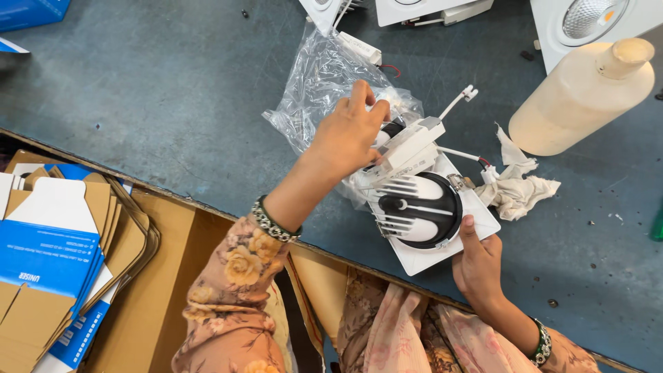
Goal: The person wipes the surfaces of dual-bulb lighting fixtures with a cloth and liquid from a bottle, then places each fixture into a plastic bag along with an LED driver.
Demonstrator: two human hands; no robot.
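A white square downlight fitting [423, 207] lies face down on the grey table, its round black-and-white heat sink up. My right hand [478, 266] grips its near corner, thumb on the plate. My left hand [349, 135] holds a white rectangular driver box [409, 148] over the fitting's top edge. White wires with a small connector [468, 93] stick out past the box. A clear plastic bag [314, 86] lies crumpled under and behind my left hand.
A cream plastic bottle [583, 93] lies at the right, with a crumpled white cloth [518, 186] beside the fitting. More white light fittings [587, 21] sit along the far edge. Flattened blue-and-white cartons [55, 255] are stacked below the table's near edge at left.
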